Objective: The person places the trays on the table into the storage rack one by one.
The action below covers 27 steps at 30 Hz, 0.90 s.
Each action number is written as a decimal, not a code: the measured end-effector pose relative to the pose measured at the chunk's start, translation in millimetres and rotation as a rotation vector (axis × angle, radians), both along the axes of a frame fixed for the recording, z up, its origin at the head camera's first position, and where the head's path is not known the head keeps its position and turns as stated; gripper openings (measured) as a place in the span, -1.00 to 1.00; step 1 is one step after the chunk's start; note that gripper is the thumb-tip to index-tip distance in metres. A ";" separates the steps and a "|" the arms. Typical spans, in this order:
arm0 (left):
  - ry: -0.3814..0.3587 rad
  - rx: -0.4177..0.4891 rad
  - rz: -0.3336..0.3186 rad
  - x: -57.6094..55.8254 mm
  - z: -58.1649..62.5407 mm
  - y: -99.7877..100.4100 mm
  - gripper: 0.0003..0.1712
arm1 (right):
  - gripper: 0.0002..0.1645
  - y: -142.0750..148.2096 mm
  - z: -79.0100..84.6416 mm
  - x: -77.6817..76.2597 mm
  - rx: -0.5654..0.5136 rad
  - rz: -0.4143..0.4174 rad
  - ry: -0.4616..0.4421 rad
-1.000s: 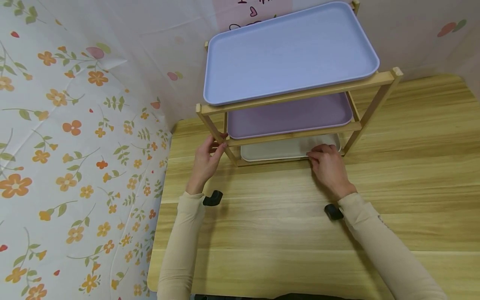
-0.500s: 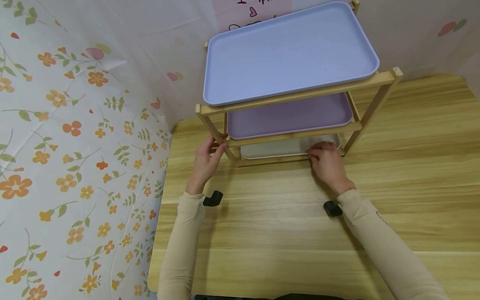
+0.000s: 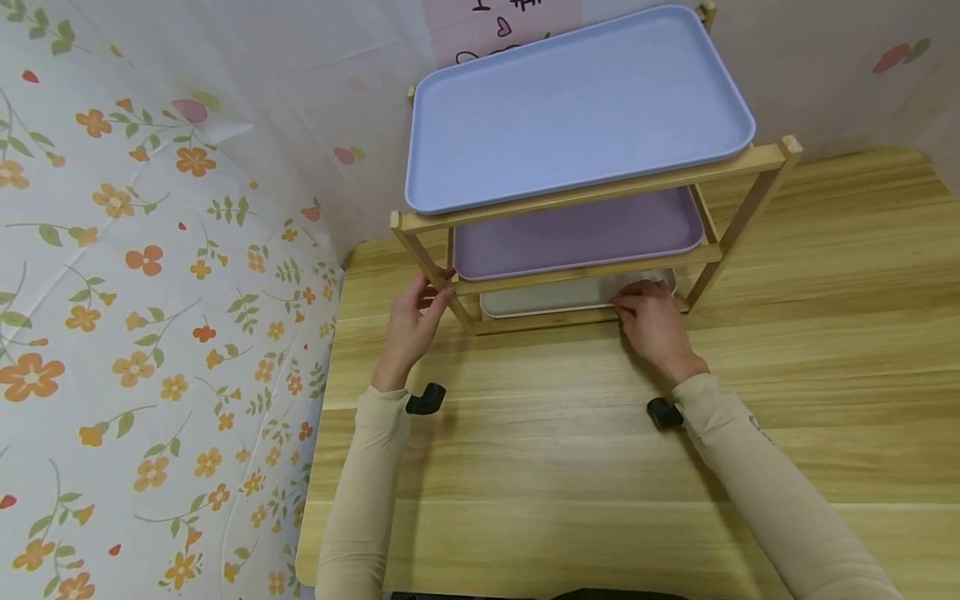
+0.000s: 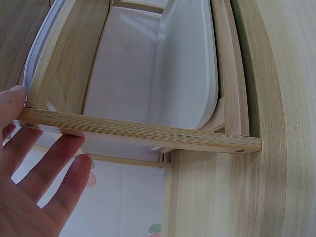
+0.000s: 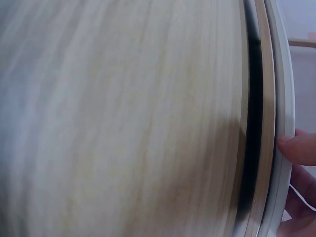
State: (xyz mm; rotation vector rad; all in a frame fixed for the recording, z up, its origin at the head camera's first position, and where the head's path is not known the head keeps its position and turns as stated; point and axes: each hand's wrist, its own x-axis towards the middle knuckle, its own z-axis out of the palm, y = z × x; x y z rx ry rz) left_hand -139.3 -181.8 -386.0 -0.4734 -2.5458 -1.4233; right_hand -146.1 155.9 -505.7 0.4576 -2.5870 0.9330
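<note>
A wooden rack (image 3: pixel 562 320) with three levels stands on the table. Its lowest level carries a white tray (image 3: pixel 540 296), partly hidden beneath the shelves above. My right hand (image 3: pixel 660 329) pinches the front rim of this tray near its right end; in the right wrist view the thumb (image 5: pixel 298 149) lies against the rim. At the rack's left front post (image 4: pixel 138 132), my left hand (image 3: pixel 411 325) holds on at the height of the middle shelf, thumb on one side and fingers on the other.
A blue tray (image 3: pixel 577 108) covers the top level, and a purple tray (image 3: pixel 577 233) lies on the middle one. The wooden table (image 3: pixel 540 467) extends in front and to the right. Floral cloth (image 3: pixel 165 333) hangs at the left and behind.
The white tray has slid slightly back into the rack, uncovering more of the bottom front rail. My right hand has moved a little with it; the left hand stays on the post.
</note>
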 end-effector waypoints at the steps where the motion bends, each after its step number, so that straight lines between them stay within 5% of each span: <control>1: -0.002 0.001 0.001 0.1 -0.1 -0.2 -0.75 | -0.87 0.0 -0.1 -0.5 0.000 0.002 0.001; 27: -0.014 0.021 -0.004 0.8 1.0 0.6 -0.73 | -0.86 -2.5 0.6 4.2 -0.026 0.009 -0.008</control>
